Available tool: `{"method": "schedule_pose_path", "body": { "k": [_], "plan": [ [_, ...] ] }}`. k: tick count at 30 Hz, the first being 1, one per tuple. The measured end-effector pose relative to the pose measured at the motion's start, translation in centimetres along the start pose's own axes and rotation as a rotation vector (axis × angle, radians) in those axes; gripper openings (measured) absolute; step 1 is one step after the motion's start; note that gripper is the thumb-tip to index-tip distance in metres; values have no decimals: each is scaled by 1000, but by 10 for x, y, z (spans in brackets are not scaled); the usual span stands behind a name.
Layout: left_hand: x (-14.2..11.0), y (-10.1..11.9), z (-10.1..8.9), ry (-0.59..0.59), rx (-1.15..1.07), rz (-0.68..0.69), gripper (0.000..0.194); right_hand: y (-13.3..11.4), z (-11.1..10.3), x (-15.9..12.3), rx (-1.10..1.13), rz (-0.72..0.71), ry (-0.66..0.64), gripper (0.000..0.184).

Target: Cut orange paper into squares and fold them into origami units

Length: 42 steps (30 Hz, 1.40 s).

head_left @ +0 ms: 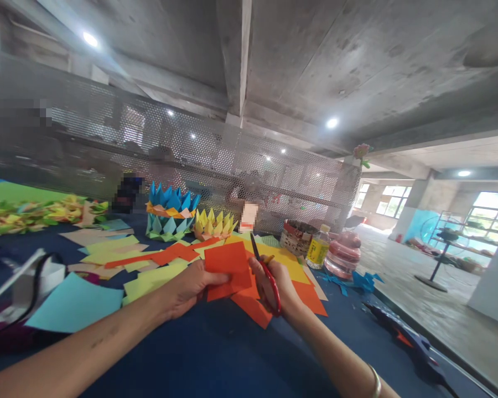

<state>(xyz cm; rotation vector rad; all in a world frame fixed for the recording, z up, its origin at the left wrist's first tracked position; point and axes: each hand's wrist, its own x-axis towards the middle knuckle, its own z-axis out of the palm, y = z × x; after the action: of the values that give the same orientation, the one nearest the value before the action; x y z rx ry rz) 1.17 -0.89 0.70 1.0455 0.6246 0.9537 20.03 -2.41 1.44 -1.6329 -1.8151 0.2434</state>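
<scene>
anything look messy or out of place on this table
The jagged blue scraps look messy, tangled beside the pink-topped jar near the table edge, unlike the flat yellow sheet. The held orange paper and red-handled scissors show nothing odd.

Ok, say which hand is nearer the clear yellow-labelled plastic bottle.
Right. The right hand, holding red-handled scissors, is left of the bottle, nearer the camera; the left hand, holding square orange paper, is farther left.

Orange paper (227, 268), red-handled scissors (270, 273), dark-blue bench (216, 359), pale-blue sheet (77, 303) at left; the far crown (171, 211) is banded blue, orange and pale green, its neighbour (214, 224) yellow.
</scene>
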Motion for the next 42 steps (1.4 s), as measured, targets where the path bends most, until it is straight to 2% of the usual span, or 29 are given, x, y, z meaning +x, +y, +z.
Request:
{"method": "schedule_pose_path", "body": {
  "k": [2, 5, 8, 11, 14, 15, 17, 19, 21, 28, 30, 34, 35, 39, 42],
  "plan": [
    [1, 1, -1, 56, -9, -5, 52, 3, -12, 7, -87, 29, 23, 49],
    [1, 2, -2, 112, -2, -17, 42, 17, -33, 17, -269, 77, 40, 29],
    [2, 2, -4, 166, -5, -17, 32, 35, -48, 22, -479, 134, -12, 19],
    [4, 1, -6, 220, -26, -5, 27, 42, -54, 20, -618, 167, -94, 14],
    [6, 2, -10, 223, -48, 10, 24, 30, -51, 13, -659, 124, -130, 19],
    [7, 3, -11, 217, -53, 20, 24, 23, -48, 10, -643, 91, -160, 21],
    [9, 3, -13, 206, -54, 41, 26, 10, -40, 4, -572, 22, -297, 23],
    [9, 4, -13, 196, -48, 55, 26, 3, -32, -1, -500, -35, -431, 33],
    [8, 4, -12, 185, -44, 57, 24, 1, -26, -4, -459, -64, -487, 43],
    [-1, 9, 0, 171, -35, 61, 19, 6, -25, -4, -449, -16, -460, 47],
    [-2, 8, 1, 158, -26, 60, 22, 6, -25, -3, -440, -26, -455, 37],
    [-1, 5, -1, 128, -21, 87, 32, 7, -24, -2, -376, -60, -491, 5],
    [0, 5, -2, 113, -18, 94, 33, 7, -24, -3, -352, -67, -501, 6],
    [0, 5, -1, 14, 18, 100, 38, 8, -20, 0, -245, -86, -469, 6],
    [-5, 2, 2, -132, 76, 74, 40, 3, -11, 14, -26, -105, -380, 4]
  ]
}}
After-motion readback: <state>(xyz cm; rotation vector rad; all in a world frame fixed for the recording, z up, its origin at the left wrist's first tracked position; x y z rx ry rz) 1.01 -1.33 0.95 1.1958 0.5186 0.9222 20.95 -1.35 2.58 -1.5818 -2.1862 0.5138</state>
